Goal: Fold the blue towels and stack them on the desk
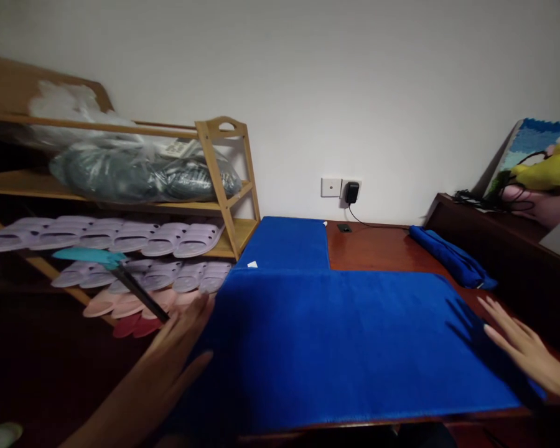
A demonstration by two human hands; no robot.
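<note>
Blue cloth [345, 342] lies flat on the table [373, 252] between my left hand [180, 344], fingers together, thumb apart, and right hand [525, 348], fingers slightly apart; both empty; spreading appears done; bundled cloth [452, 255] not yet opened.

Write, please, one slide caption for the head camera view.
Left hand and right hand, both open, flank a flat blue cloth on a reddish-brown table beside a slipper rack.

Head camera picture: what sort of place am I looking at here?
Probably a room in someone's home, though I can't be certain. A wooden rack holds rows of slippers, blue cloth is spread on a reddish-brown table, and a black plug sits in a wall socket.
</note>
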